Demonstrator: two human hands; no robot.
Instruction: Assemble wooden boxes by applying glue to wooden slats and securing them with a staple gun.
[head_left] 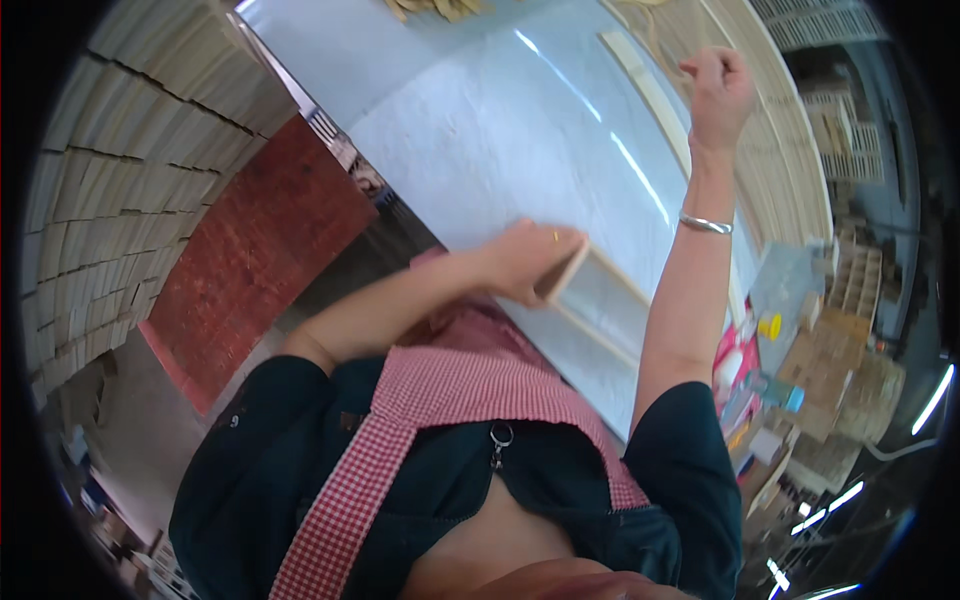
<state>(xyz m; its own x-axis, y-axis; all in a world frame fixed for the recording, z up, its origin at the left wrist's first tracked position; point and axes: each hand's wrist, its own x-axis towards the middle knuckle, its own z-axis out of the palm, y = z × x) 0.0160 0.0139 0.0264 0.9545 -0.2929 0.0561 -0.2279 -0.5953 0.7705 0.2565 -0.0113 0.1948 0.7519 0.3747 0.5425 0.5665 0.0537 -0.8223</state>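
While the left hand [528, 260] clasps the near-left end of a rectangular pale wooden frame [597, 333], the right hand [722, 95] is raised well apart from it, fingers curled into a loose fist; whether anything small sits inside that fist, I cannot tell. The frame is at the near edge of the shiny pale desk [450, 140], its two long rails running rightward from the left hand until the right forearm hides the far end. A silver bangle [706, 224] circles the right wrist. Near the right hand, a flat wooden strip [635, 75] lies along the right side of the desk, beside long pale slats [790, 130]. Short wooden pieces [440, 8] are heaped at the far edge. To the left of the desk are a red board [260, 250] and tall stacks of pale wood [130, 180]; a blue-capped bottle [775, 392] is at the right.
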